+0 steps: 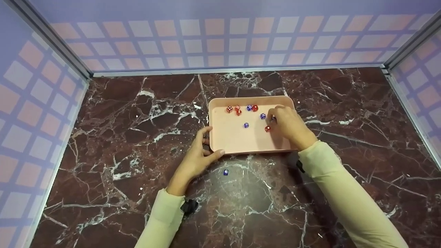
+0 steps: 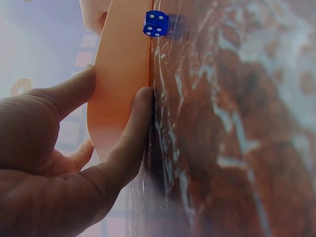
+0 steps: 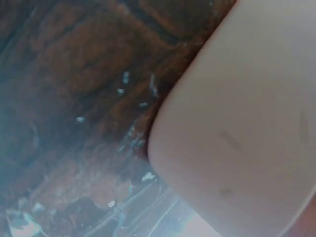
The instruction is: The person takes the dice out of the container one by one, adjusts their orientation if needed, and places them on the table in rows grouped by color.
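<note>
A shallow pink tray (image 1: 227,137) holds several red and blue dice. My left hand (image 1: 197,156) grips its near left corner, thumb on the front wall and fingers along the left side; the left wrist view shows the fingers against the tray wall (image 2: 118,74). My right hand (image 1: 287,125) reaches over the tray's right side, its curled fingers pinching a mostly hidden blue die (image 1: 274,118). Close to those fingers lie a blue die (image 1: 263,116) and a red die (image 1: 267,128). Only the tray's outer corner (image 3: 222,138) fills the right wrist view.
One blue die (image 1: 226,172) lies on the dark marbled table (image 1: 120,144) in front of the tray, also seen in the left wrist view as a blue die (image 2: 155,23). Checked panels (image 1: 217,44) stand at the back and both sides.
</note>
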`<state>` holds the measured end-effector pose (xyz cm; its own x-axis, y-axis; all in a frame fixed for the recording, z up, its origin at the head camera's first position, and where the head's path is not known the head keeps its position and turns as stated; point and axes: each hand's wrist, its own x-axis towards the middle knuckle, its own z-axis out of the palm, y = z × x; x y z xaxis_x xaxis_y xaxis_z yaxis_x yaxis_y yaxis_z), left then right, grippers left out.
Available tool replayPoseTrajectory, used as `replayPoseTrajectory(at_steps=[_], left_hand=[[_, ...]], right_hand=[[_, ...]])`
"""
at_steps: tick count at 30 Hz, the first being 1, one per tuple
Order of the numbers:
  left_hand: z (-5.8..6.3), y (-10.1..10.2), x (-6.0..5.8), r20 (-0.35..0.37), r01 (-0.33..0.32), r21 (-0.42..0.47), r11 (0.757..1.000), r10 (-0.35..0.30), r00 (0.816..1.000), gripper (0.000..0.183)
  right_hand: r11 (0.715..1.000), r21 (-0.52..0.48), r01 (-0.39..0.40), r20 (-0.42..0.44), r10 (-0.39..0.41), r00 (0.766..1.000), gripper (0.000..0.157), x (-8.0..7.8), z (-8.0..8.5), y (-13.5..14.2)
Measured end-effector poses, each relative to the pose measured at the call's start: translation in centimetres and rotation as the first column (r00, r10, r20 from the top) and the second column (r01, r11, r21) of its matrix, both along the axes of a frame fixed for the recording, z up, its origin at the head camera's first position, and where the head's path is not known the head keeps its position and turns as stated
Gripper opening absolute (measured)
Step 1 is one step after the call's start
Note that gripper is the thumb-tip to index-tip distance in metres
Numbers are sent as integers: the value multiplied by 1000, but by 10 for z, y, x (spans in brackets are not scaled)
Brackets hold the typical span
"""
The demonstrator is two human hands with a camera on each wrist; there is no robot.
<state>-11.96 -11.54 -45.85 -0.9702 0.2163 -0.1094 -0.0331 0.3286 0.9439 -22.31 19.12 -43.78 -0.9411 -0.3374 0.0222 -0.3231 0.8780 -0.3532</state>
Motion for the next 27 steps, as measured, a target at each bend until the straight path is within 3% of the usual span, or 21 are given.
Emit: replayPoseTrajectory(at_steps=[9,16,27], left_hand=[[-1,0,0,3,3,-8,1000,-3,1000,81],[-3,-1,-1,-16,12,-2,1000,-12,1000,81],[-2,0,-2,-1,1,11,1000,-1,1000,80]], right_hand=[[1000,-2,-15,-63,14,998,19,7,-6,-1],[1000,3,22,-54,-22,998,4,8,-4,-1],[999,-28,39,-37,-40,999,9,11,-1,-2]])
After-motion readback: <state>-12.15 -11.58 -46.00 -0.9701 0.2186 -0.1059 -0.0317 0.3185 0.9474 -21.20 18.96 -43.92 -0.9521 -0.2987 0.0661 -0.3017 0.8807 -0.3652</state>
